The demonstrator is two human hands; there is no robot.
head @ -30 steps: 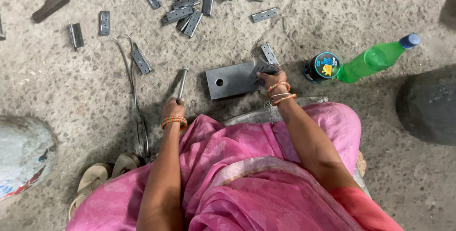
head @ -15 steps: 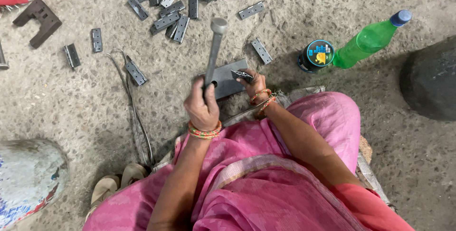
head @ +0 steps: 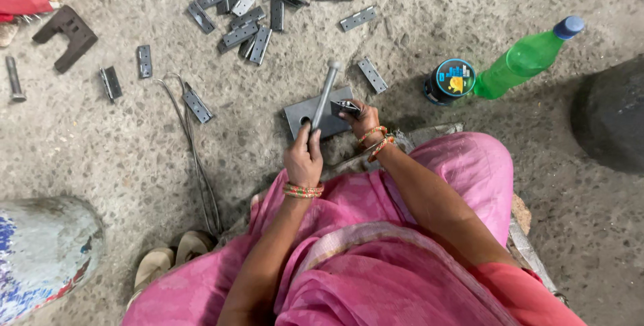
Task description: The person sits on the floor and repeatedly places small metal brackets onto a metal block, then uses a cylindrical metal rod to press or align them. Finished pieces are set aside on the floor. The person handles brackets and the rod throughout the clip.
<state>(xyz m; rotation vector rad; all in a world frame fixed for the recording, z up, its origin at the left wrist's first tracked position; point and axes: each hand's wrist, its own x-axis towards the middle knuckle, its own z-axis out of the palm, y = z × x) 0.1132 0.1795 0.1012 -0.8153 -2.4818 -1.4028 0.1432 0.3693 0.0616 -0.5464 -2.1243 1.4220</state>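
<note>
My left hand grips the handle of a metal hammer, whose head is raised over a grey steel block with a hole, lying on the concrete floor. My right hand pinches a small dark metal hinge and holds it on top of the block's right side. Both wrists wear coloured bangles. My lap, in pink cloth, fills the lower part of the view.
A heap of grey metal hinges lies at the top, with single ones scattered left. A green plastic bottle and a small round tin stand right. A bent wire, a dark bracket and sandals lie left.
My left hand rose from the floor with the hammer and swung it over the block. My right hand shifted left and set the hinge on the block.
</note>
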